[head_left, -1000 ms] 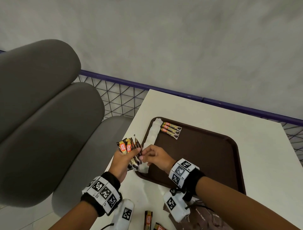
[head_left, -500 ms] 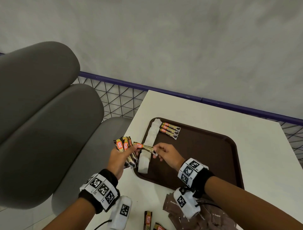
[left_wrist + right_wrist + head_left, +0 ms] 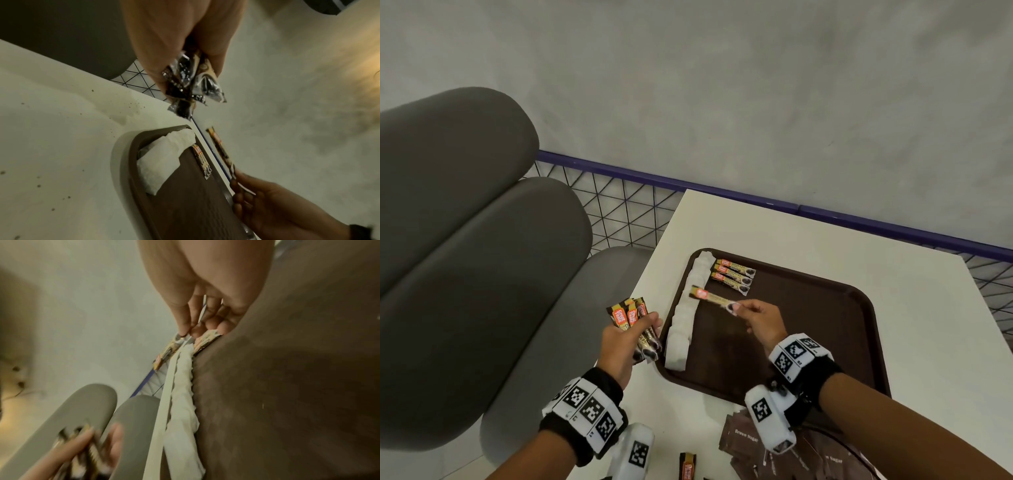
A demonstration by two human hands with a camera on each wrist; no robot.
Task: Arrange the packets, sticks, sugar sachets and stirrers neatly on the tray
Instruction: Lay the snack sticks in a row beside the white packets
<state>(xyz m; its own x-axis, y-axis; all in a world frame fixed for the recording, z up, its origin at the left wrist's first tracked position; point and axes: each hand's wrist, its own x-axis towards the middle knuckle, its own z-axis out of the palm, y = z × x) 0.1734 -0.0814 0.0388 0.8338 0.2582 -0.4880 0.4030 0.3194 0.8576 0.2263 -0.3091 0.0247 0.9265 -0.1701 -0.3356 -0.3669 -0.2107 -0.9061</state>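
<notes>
A dark brown tray (image 3: 825, 342) lies on the white table (image 3: 808, 240). Along its left edge runs a row of white sachets (image 3: 688, 315). Three coffee sticks (image 3: 734, 275) lie side by side at the tray's far left corner. My right hand (image 3: 736, 308) pinches one coffee stick (image 3: 714, 298) by its near end and holds it over the tray, just below those three. My left hand (image 3: 640, 329) grips a bunch of coffee sticks (image 3: 631, 317) beside the tray's left rim. The left wrist view shows that bunch (image 3: 191, 81) fanned below my fingers.
Brown sugar packets (image 3: 750, 442) lie in a loose pile on the table near my right wrist. Another coffee stick (image 3: 687, 466) lies at the near edge. Grey padded seating (image 3: 465, 257) and a wire fence with a purple rail (image 3: 619, 212) border the table on the left.
My right hand pulled one stick out of the bunch in my left hand and carried it up and right over the tray, toward the three laid sticks. The left hand stayed.
</notes>
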